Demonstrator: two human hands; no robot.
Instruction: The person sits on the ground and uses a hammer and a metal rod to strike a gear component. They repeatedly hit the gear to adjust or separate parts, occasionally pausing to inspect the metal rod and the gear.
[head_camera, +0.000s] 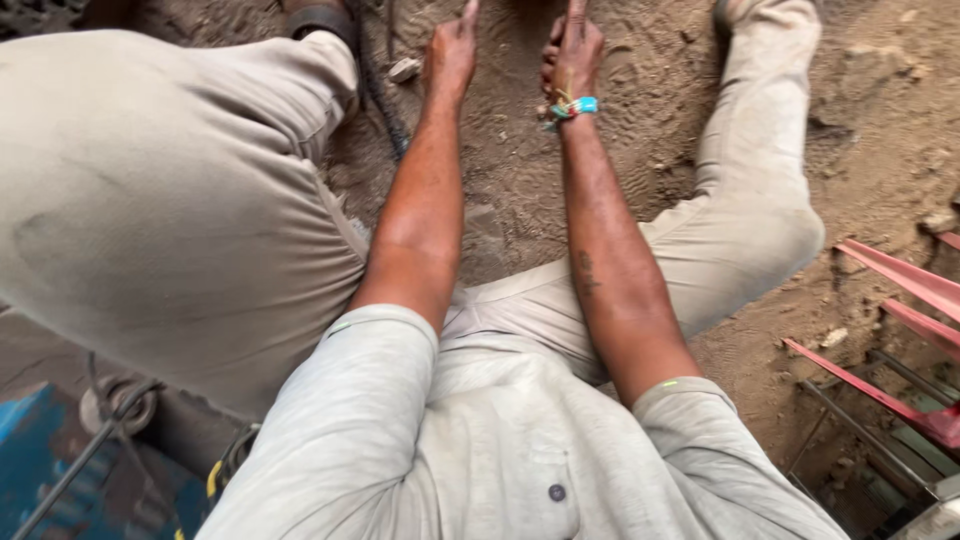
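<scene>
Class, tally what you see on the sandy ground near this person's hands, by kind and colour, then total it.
Red metal bars: 3
Black cable: 1
Pale stones: 1
Total: 5
The left hand and right hand reach past the top edge; what they hold cannot be seen.

the left hand (450, 55) and right hand (573, 55) lie side by side, near each other, over the ground (520, 190) between the knees. a cable (385, 110) runs just left of the left hand. metal bars (900, 330) lie well right of and nearer than the right hand.
</scene>
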